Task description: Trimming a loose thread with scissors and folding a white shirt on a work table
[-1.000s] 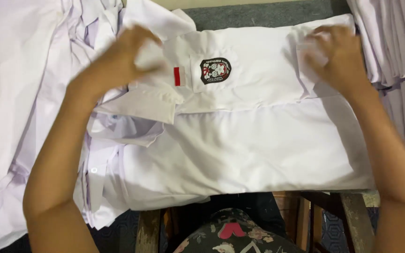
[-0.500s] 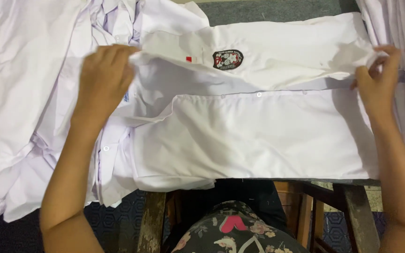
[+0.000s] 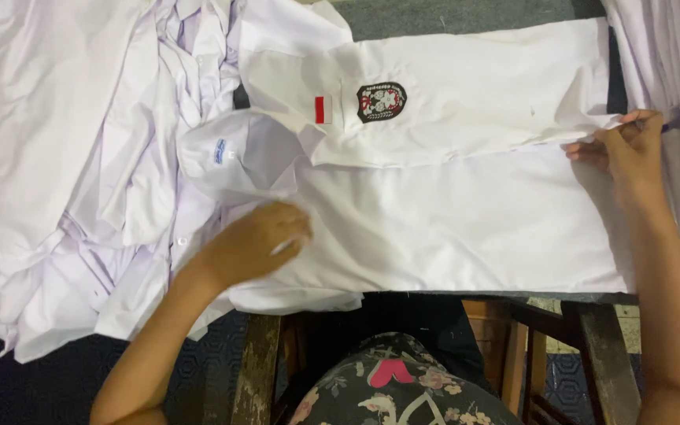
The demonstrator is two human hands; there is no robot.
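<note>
Between the two hands lies a white shirt (image 3: 450, 220) on the worktop (image 3: 466, 16), with the left hand (image 3: 257, 244) resting flat and open on its near edge, and the right hand (image 3: 623, 149) pinching the folded flap's corner at the far side.

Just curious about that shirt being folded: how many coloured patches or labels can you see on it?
3. A dark round badge on the chest, a small red-and-white patch just left of it, and a tiny blue label at the collar. Folds may hide others.
</note>
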